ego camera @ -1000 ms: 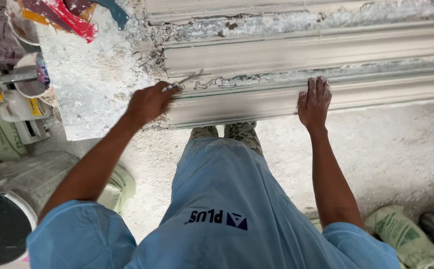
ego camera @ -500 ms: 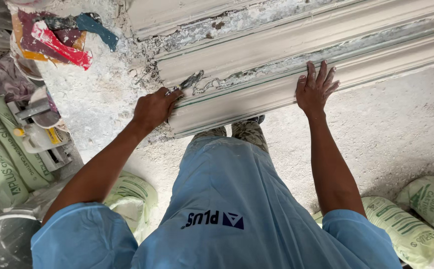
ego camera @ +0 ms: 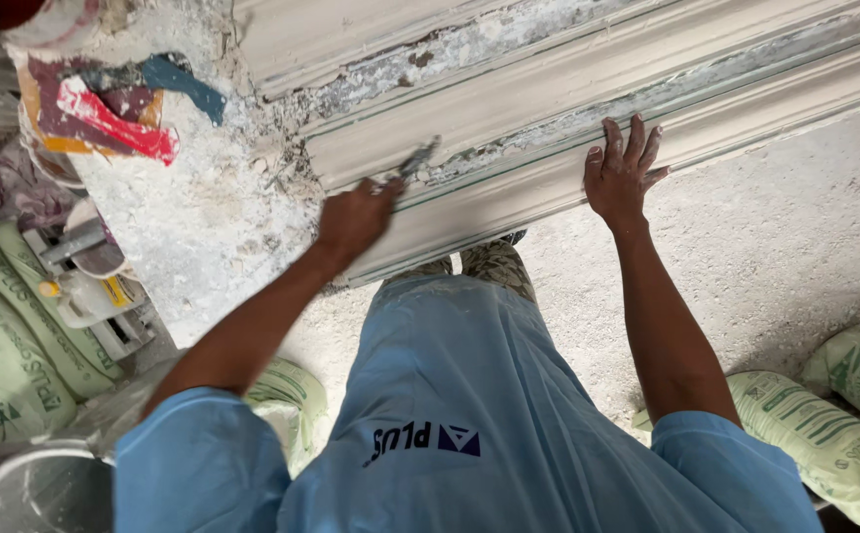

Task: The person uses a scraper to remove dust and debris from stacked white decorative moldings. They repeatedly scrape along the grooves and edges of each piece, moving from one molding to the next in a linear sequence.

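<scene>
Scraping step judged in hand: left hand [ego camera: 353, 219] clenched on a small blade tool [ego camera: 416, 159] at the plaster moulding [ego camera: 509, 192], right hand [ego camera: 622, 176] flat at three o'clock; next stroke needs steady bracing.

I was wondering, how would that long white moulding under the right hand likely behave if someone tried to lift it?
The moulding looks like cast plaster, long and thick, so probably stiff and heavy. Its crumbled end near the left hand suggests it is brittle and may snap if lifted from one end. The right hand rests flat on it; the dusty surface probably offers decent grip.
</scene>
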